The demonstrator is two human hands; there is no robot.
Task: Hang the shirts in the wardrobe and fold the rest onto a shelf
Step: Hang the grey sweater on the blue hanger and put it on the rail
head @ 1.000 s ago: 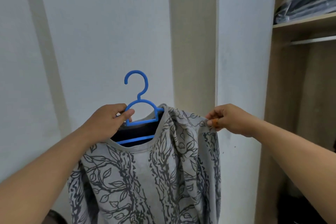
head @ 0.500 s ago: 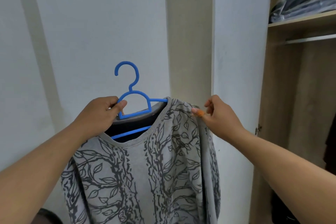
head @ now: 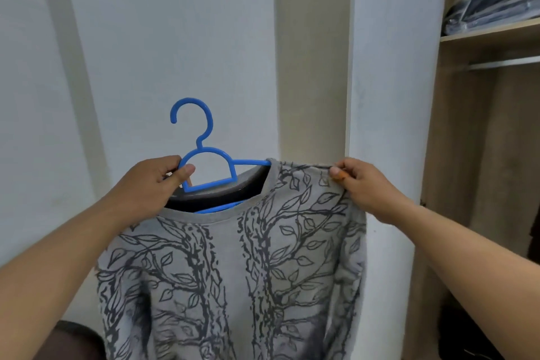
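Already the grey leaf-print shirt (head: pixel 233 266) sits on the blue hanger (head: pixel 209 168), held up before the white wardrobe door (head: pixel 388 96). The left hand (head: pixel 152 184) grips the hanger's frame below the hook; the right hand (head: pixel 365 184) pinches the shoulder seam. The person should probably smooth that shoulder square over the hanger arm, then lift the hook onto the rail (head: pixel 502 63), well apart to the right.

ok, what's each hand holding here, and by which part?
Left hand grips the blue hanger at its left shoulder, below the hook. Right hand pinches the grey patterned shirt at its shoulder seam.
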